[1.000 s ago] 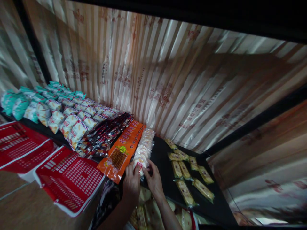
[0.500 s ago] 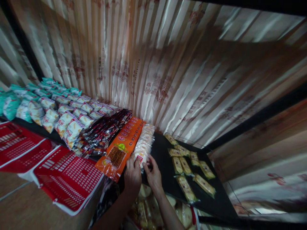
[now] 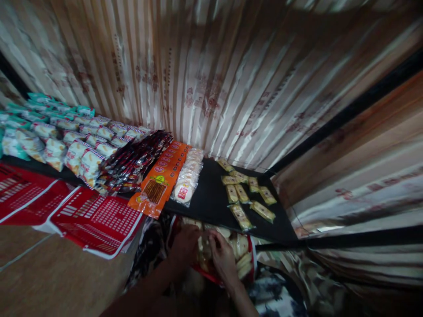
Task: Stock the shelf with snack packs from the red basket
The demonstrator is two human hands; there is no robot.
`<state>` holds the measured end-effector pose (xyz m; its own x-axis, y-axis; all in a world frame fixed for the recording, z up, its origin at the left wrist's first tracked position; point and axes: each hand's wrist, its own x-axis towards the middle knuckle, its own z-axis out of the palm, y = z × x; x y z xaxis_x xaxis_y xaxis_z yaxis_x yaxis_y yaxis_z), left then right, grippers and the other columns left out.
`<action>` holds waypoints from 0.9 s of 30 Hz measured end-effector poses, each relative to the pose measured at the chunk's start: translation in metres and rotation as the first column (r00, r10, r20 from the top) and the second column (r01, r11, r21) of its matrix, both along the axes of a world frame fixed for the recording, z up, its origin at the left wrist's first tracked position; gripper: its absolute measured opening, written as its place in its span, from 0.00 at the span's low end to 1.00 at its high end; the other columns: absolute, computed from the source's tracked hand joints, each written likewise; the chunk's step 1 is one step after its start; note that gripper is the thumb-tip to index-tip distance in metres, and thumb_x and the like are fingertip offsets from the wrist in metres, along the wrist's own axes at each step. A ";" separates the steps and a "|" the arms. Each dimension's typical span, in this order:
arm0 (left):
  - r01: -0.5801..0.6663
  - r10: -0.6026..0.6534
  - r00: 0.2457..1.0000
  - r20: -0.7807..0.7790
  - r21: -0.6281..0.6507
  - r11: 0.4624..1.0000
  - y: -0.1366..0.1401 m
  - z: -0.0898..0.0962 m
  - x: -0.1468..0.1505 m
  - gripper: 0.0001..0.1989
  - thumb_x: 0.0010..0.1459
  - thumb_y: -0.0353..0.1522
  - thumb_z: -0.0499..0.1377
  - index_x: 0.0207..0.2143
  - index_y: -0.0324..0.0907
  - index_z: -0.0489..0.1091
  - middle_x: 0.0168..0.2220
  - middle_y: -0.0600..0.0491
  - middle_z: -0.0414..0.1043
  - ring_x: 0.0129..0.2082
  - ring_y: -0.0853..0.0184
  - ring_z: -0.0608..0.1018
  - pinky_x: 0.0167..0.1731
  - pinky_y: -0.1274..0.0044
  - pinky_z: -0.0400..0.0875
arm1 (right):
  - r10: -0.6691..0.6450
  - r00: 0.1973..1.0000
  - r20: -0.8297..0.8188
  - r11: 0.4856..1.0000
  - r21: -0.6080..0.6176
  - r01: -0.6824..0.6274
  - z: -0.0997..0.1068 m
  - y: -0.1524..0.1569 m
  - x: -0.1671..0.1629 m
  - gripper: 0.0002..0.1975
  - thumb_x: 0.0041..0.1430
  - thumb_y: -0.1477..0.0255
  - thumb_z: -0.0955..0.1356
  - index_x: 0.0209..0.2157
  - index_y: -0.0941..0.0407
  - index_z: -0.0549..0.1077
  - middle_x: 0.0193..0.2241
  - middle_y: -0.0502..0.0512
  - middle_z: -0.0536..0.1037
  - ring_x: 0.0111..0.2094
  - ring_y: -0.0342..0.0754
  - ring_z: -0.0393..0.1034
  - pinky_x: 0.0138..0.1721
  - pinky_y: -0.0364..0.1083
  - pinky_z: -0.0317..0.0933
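Note:
Both hands are low over a red basket point(image 3: 254, 257) with a pale rim, below the shelf edge. It holds white round crackers in clear wrappers point(image 3: 241, 246). My left hand point(image 3: 185, 243) is dim over the basket's left side, its fingers blurred against the packets. My right hand point(image 3: 223, 253) is inside it with fingers curled and pressed together at a clear wrapper; what they grip is partly hidden. Above, a row of wrapped rice crackers point(image 3: 185, 187) lies on the black shelf point(image 3: 205, 207), beside an orange snack-stick bag point(image 3: 155, 189).
Yellow wrapped bars point(image 3: 241, 193) lie scattered on the right of the shelf. Dark shiny packets point(image 3: 135, 165) and white snack bags point(image 3: 76, 154) fill the left. Red baskets point(image 3: 99, 220) stand in front of the shelf, and a pleated curtain point(image 3: 198, 88) hangs behind.
Both hands have left the front of the rice cracker row and come down into the basket. The front rice cracker packet now lies untouched on the shelf. The view has tilted downward and shifted right.

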<state>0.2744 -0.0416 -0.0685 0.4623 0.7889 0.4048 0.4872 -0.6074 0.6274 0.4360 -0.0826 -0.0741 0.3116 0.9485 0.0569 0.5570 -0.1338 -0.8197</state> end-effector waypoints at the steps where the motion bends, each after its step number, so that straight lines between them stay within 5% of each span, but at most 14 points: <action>1: 0.014 -0.015 1.000 -0.020 -0.056 0.998 -0.008 -0.005 0.004 0.17 0.52 0.21 0.47 0.40 0.40 0.69 0.42 0.47 0.70 0.44 0.65 0.71 0.44 0.71 0.70 | -0.016 0.999 0.039 1.000 -0.020 0.017 -0.006 -0.007 0.007 0.17 0.55 0.59 0.62 0.37 0.55 0.75 0.38 0.58 0.78 0.40 0.52 0.73 0.44 0.50 0.65; 6: -0.070 0.042 0.989 -0.140 -0.202 0.977 -0.025 -0.023 0.022 0.21 0.50 0.19 0.48 0.45 0.40 0.68 0.50 0.46 0.67 0.52 0.63 0.68 0.51 0.68 0.66 | -0.045 0.995 0.088 0.998 -0.031 0.048 -0.023 -0.029 0.032 0.18 0.56 0.61 0.60 0.36 0.54 0.76 0.39 0.59 0.78 0.42 0.52 0.72 0.46 0.51 0.65; 15: -0.435 0.336 0.840 -0.426 -0.160 0.886 0.002 -0.030 0.037 0.27 0.49 0.20 0.50 0.54 0.34 0.64 0.56 0.41 0.62 0.58 0.57 0.62 0.55 0.69 0.59 | 0.081 0.997 -0.010 0.988 -0.128 -0.082 -0.037 -0.023 0.021 0.16 0.52 0.63 0.62 0.37 0.52 0.76 0.38 0.57 0.79 0.39 0.51 0.74 0.42 0.48 0.67; 27: -0.463 0.395 0.810 -0.434 -0.058 0.885 0.012 -0.041 0.038 0.28 0.49 0.20 0.50 0.55 0.35 0.62 0.53 0.41 0.65 0.54 0.55 0.66 0.52 0.67 0.62 | 0.092 0.995 -0.044 0.987 -0.126 -0.097 -0.067 -0.032 0.019 0.17 0.50 0.60 0.62 0.35 0.54 0.77 0.36 0.60 0.80 0.38 0.56 0.75 0.42 0.51 0.67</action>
<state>0.3123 -0.0297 -0.1097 0.1556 0.9808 0.1175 0.9019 -0.1896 0.3881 0.4554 -0.1142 -0.1407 0.2196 0.9725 -0.0770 0.5409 -0.1871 -0.8200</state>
